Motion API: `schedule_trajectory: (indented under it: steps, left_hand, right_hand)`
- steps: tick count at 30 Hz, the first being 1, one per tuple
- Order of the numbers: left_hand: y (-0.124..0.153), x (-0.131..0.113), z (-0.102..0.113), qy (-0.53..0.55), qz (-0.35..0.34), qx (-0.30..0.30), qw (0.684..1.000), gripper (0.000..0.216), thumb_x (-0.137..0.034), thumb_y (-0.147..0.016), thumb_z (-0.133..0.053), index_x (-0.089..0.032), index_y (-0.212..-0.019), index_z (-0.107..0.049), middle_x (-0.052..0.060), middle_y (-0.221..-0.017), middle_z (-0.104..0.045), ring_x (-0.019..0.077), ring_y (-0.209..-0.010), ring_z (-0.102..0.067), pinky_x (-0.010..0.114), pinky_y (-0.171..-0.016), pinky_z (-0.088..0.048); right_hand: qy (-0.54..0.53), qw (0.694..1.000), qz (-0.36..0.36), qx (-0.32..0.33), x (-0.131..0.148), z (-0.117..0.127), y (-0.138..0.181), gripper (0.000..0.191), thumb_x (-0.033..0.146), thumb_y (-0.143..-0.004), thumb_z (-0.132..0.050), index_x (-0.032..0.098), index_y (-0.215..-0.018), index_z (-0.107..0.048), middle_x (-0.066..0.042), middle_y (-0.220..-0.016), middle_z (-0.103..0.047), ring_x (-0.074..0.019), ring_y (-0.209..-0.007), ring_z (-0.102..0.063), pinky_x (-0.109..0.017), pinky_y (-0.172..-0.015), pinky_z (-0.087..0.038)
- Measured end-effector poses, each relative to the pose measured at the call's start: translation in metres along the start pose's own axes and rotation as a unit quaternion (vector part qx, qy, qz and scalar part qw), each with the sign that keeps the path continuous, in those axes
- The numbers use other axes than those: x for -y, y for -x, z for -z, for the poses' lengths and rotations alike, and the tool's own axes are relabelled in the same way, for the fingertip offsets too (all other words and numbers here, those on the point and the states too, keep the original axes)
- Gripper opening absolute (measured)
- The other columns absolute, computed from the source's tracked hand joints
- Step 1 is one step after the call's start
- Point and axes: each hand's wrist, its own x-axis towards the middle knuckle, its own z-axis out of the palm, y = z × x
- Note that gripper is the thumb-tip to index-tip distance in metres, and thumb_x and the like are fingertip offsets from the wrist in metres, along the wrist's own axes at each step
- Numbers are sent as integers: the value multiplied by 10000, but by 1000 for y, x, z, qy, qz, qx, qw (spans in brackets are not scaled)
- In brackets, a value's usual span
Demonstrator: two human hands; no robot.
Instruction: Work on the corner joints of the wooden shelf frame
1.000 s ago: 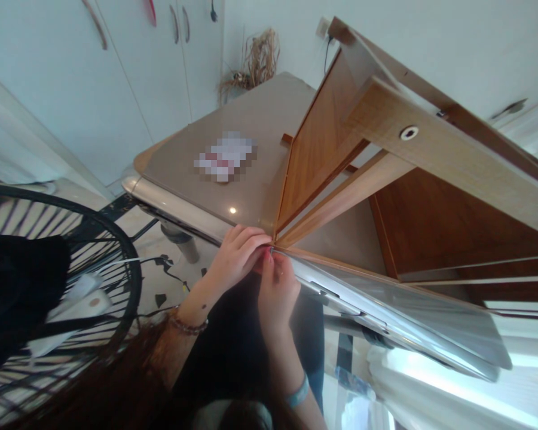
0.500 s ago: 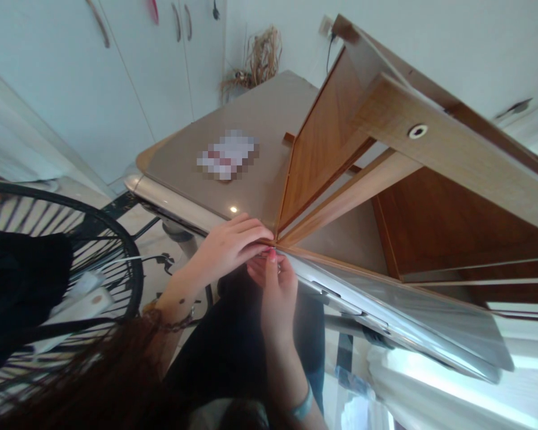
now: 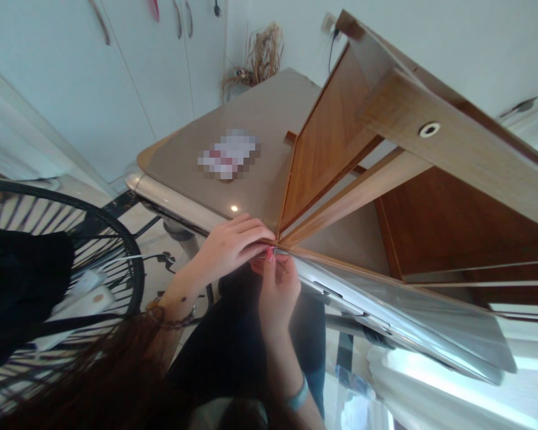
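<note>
A wooden furniture frame (image 3: 327, 143) of brown panels and lighter rails lies on a beige table (image 3: 260, 107), its pointed corner at the near table edge. My left hand (image 3: 231, 248) lies over that corner, fingers curved and pressed together on the wood, thumb hidden beneath. Just below the same corner my right hand (image 3: 278, 285) comes up from under the edge. Its pink-nailed fingertips are pinched together on something too small to make out. A bracelet circles my left wrist and a teal band my right.
A black wire fan cage (image 3: 72, 286) stands at the left by my arm. A blurred paper (image 3: 228, 155) lies on the table, dried grass (image 3: 257, 57) stands at its far end, and white cupboard doors (image 3: 116, 83) are behind. The table's shiny edge (image 3: 385, 307) runs right.
My left wrist has dropped lower and to the left while its fingers stay on the corner. My right hand has shifted slightly, still pinching at the same spot.
</note>
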Motion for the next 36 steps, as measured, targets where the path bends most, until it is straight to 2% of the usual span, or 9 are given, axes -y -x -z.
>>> schedule_trajectory:
  steps: [6,13,16,19,23,29,32,34,36]
  left_hand:
    - [5,3,-3,80,6,-19,997,165,-249,-922,-550,-203,-1064,-620,37,-990,-686,155,-908,-598,296,-820,-477]
    - [14,-1,3,162,44,15,986,292,-218,-957,-474,-252,-1229,-573,29,-1138,-657,146,-1054,-587,300,-922,-467]
    - [22,-11,-1,140,89,-73,983,295,-245,-944,-497,-234,-1236,-536,60,-1217,-601,171,-1099,-557,325,-928,-464]
    - [28,-24,-7,105,141,-155,972,111,-265,-924,-529,-200,-1007,-565,37,-967,-598,150,-886,-562,284,-760,-467]
    - [25,-36,-9,77,136,-76,985,190,-252,-956,-460,-196,-794,-539,-4,-745,-537,129,-732,-511,271,-671,-404]
    - [18,-30,-8,105,135,-143,975,328,-291,-999,-291,-194,-779,-514,6,-715,-518,144,-690,-473,314,-684,-379]
    - [9,-19,1,22,146,-150,978,376,-292,-1007,-235,-203,-892,-582,29,-829,-596,174,-793,-499,361,-774,-358]
    - [-5,-10,10,-30,137,-116,983,299,-359,-991,-340,-216,-952,-599,28,-894,-619,191,-852,-511,360,-787,-348]
    - [-22,-3,18,-18,98,-40,994,290,-473,-936,-464,-213,-990,-579,12,-848,-609,181,-802,-532,329,-743,-361]
  right_hand:
    - [11,1000,2,8,3,0,-1,296,450,-917,-547,164,-849,-591,-27,-736,-695,-159,-648,-676,-287,-616,-578]
    - [-194,968,-156,39,10,-6,-3,326,487,-834,-634,165,-881,-629,-49,-838,-717,-141,-729,-668,-243,-647,-530]
    - [-297,930,-211,42,10,-8,-3,268,424,-782,-701,180,-879,-645,-26,-835,-695,-97,-688,-617,-183,-576,-468]
    - [-353,907,-226,46,10,-9,-2,231,390,-774,-718,188,-857,-643,2,-787,-643,-67,-633,-546,-162,-546,-427]
    - [-336,914,-220,55,9,-7,-1,227,405,-794,-690,191,-815,-618,24,-725,-576,-68,-596,-490,-175,-540,-410]
    - [-321,918,-229,48,9,-5,-4,269,417,-749,-722,189,-807,-592,35,-701,-532,-69,-587,-467,-178,-532,-398]
    - [-330,913,-237,45,11,-5,-5,274,402,-735,-733,195,-837,-585,49,-698,-518,-57,-575,-452,-160,-518,-382]
    - [-315,918,-234,48,10,-6,-5,277,394,-727,-733,199,-851,-580,50,-704,-521,-59,-574,-455,-164,-518,-389]
    - [-289,929,-226,41,9,-5,-5,286,411,-722,-730,200,-843,-580,46,-698,-524,-67,-566,-455,-176,-510,-393]
